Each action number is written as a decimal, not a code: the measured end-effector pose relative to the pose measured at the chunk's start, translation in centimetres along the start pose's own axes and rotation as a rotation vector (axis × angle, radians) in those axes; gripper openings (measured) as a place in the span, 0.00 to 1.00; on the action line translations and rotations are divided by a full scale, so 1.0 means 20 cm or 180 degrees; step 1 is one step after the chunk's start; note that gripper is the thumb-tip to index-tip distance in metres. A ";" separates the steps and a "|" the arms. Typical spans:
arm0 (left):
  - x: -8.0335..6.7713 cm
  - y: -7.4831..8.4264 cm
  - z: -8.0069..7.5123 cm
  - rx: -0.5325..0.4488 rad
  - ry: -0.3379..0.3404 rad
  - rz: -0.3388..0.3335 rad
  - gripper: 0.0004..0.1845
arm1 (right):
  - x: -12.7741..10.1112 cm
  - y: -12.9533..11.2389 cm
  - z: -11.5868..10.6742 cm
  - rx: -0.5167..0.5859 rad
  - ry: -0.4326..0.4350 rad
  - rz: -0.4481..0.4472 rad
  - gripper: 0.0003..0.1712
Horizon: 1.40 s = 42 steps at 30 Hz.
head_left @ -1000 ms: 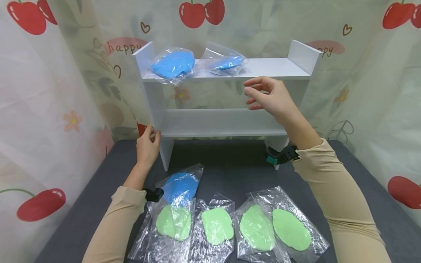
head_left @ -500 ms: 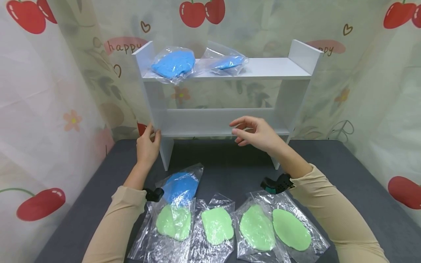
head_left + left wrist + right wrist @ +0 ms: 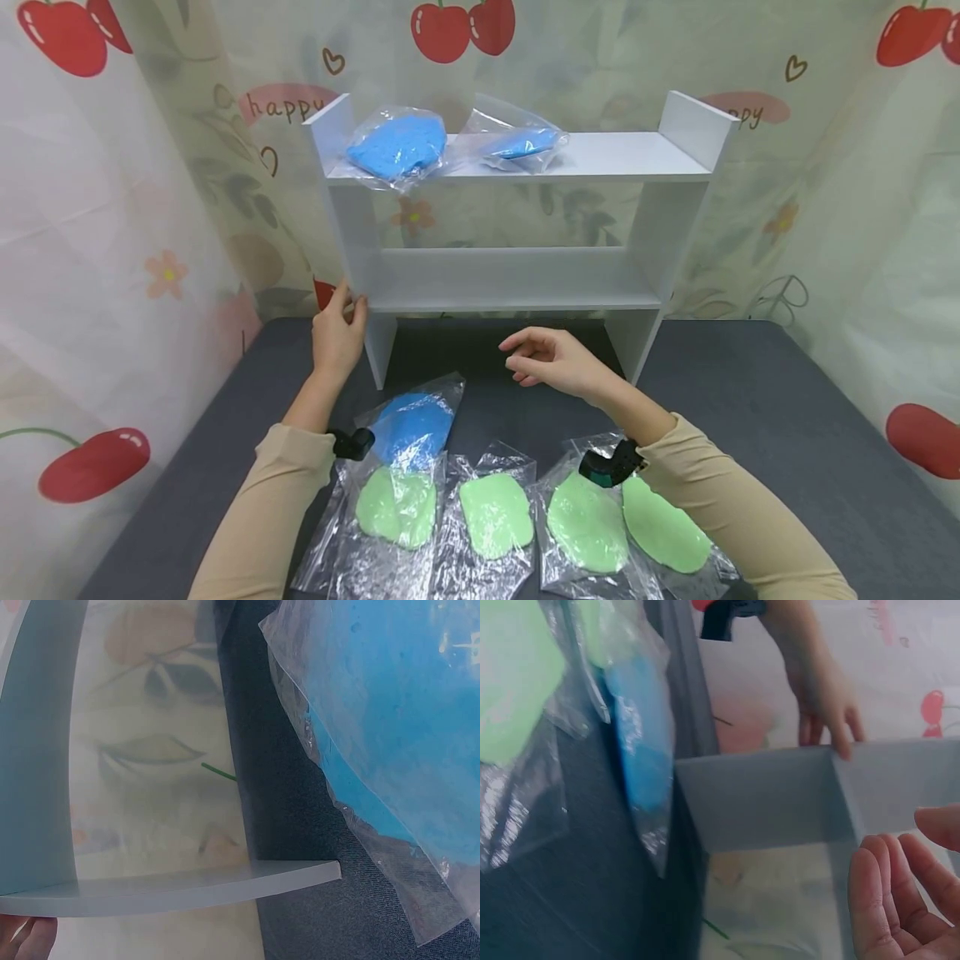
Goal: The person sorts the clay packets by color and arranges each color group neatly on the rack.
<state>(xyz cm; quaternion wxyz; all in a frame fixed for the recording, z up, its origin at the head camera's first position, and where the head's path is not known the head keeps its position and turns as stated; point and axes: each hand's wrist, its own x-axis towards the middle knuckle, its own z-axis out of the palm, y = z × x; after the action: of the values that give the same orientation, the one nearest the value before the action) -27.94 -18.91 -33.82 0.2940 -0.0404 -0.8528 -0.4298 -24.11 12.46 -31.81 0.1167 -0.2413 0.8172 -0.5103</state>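
The left hand (image 3: 337,329) grips the left upright of the white shelf (image 3: 517,279), thumb and fingers curled round the panel's front edge just where the lower board meets it. The right hand (image 3: 551,362) hangs above the dark table (image 3: 750,400), at about four o'clock from the left hand, holding nothing — its fingers are loosely bent and spread, and the right wrist view shows the fingertips (image 3: 885,900) relaxed in front of the shelf's underside.

The nearest thing to the right hand is the blue bag (image 3: 412,425), a clear plastic pouch of blue dough lying flat on the table at about eight o'clock from that hand and just below the left wrist. In the left wrist view it fills the right side of the frame (image 3: 405,727), with the shelf's edge beside it.

Toward six o'clock lie four green bags (image 3: 498,517) in a row along the near edge of the table — the leftmost partly under the blue bag, the two on the right overlapping beneath the right forearm.

On the top board sit two more blue pouches (image 3: 397,146), side by side at the left end. Behind everything hangs a curtain (image 3: 112,167) printed with cherries.
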 end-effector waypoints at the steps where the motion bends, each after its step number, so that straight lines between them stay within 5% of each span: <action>1: 0.00 0.00 0.00 -0.0002 0.0001 0.0003 0.24 | 0.00 0.02 0.02 0.0005 -0.0036 0.0003 0.18; 16: 0.00 -0.01 0.00 -0.0004 0.0023 0.0017 0.25 | 0.10 0.21 0.26 0.0185 -0.0532 0.0199 0.20; 42: 0.00 -0.01 0.01 -0.0014 0.0052 0.0021 0.24 | 0.32 0.29 0.47 -0.0160 -0.0364 0.0141 0.28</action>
<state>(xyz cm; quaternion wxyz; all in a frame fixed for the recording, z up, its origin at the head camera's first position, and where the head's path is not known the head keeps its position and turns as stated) -28.13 -18.91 -34.09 0.3022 -0.0404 -0.8493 -0.4310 -27.10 3.96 -40.96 0.1683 -0.2548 0.8268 -0.4724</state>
